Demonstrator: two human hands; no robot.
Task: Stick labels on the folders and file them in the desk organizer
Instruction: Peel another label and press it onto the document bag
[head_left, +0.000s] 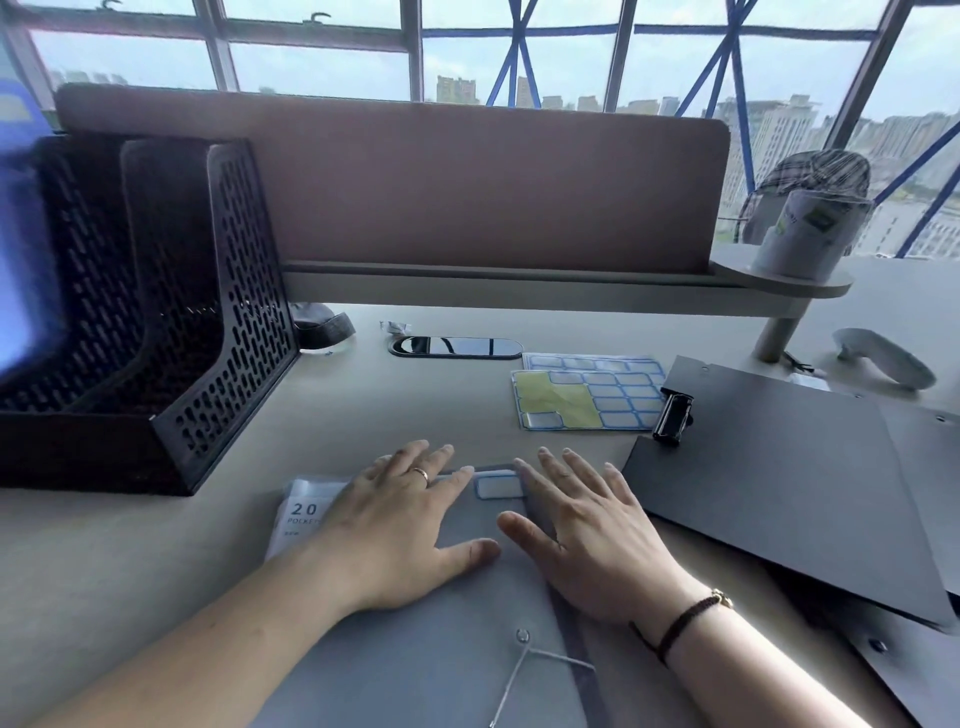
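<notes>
Both hands lie flat, fingers straight, holding nothing: left hand (400, 525) & right hand (587, 540) beside the label (497, 486) on the grey folder (447, 649). Rub label flat, esp. corners.

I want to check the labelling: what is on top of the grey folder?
On the grey folder lie a blue-edged label and both flat hands, left and right. Anything beneath the palms is hidden.

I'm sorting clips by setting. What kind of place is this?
Likely an office desk high in a city building: a mesh desk organizer, a padded divider panel, and windows overlooking towers.
</notes>
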